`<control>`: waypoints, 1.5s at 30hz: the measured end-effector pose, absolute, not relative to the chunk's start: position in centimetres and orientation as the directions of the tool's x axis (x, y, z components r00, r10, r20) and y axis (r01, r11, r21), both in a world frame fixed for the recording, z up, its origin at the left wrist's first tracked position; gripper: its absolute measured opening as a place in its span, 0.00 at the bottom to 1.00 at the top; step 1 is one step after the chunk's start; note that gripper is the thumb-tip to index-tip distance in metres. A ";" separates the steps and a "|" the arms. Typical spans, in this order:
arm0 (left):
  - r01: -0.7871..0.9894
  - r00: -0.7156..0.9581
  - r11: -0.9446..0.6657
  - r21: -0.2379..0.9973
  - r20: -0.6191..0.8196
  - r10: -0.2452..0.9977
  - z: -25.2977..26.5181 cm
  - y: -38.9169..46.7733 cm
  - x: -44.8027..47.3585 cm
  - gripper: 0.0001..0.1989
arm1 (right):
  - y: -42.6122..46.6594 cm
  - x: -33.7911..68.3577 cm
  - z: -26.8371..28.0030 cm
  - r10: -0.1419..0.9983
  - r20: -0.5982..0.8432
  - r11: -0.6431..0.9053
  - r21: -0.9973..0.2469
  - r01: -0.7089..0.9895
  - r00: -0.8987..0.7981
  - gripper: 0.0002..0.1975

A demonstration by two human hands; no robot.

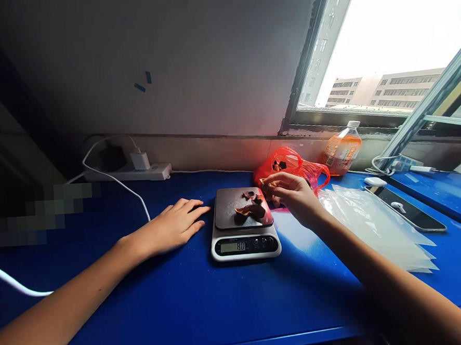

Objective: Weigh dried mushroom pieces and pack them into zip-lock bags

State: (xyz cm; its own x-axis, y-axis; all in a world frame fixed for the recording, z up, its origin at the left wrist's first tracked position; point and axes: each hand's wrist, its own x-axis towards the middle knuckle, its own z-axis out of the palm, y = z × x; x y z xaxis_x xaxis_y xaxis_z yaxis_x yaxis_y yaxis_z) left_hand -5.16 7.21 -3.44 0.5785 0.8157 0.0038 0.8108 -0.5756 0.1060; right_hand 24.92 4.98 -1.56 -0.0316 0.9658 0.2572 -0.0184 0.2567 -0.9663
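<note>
A white kitchen scale [246,248] stands on the blue table, and its display seems to read 8.0. Several curled, dark reddish-brown dried pieces [250,211], perhaps dried peel, lie on its metal plate [226,214]. My left hand [179,223] rests flat on the table just left of the scale, fingers spread and holding nothing. Above the plate's right rear corner, my right hand [292,194] pinches a lighter brown dried piece [268,187] between thumb and fingers. Right behind it sits an open red plastic bag [288,156] with more dark pieces inside, partly hidden by the hand.
A stack of clear plastic bags [368,226] lies to the right, beside a phone [408,211] with a white earbud on it. An orange drink bottle [343,150] stands by the window. A power strip [152,172] with a charger and white cable lies along the wall.
</note>
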 end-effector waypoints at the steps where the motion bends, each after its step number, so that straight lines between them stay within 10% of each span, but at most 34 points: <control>1: 0.809 0.580 -0.578 0.106 0.012 0.814 -3.5 7.2 -5.2 0.24 | 4.9 24.9 -1.5 0.965 0.260 0.259 -0.966 -0.014 -0.023 0.15; 7: 0.777 0.610 -0.612 0.149 0.066 0.790 -3.0 7.4 -5.4 0.22 | 4.8 24.9 -1.7 0.944 0.330 0.329 -0.938 0.114 -0.012 0.14; 16: 0.426 0.468 -0.741 0.520 0.574 0.672 0.0 3.2 -2.0 0.12 | 1.1 21.9 -0.8 0.862 0.478 0.504 -0.845 0.180 -0.170 0.05; 21: 0.203 0.417 -0.524 0.827 0.411 0.811 -0.3 0.4 0.7 0.13 | -0.7 20.2 -0.6 0.831 0.476 0.529 -0.836 0.145 -0.286 0.05; 25: 0.090 0.410 -0.355 0.930 0.290 0.865 -0.8 0.4 1.2 0.14 | -0.4 19.6 -1.3 0.805 0.551 0.586 -0.681 0.439 -0.221 0.01; 33: 0.086 0.366 -0.299 0.950 0.249 0.897 -1.3 0.7 1.1 0.17 | -0.6 19.4 -2.3 0.649 0.695 0.672 -0.332 0.662 -0.310 0.06; 45: 0.171 0.415 -0.406 0.898 0.308 0.856 -1.4 0.7 1.2 0.13 | -0.3 19.6 -2.3 0.746 0.571 0.627 -0.428 0.651 -0.342 0.02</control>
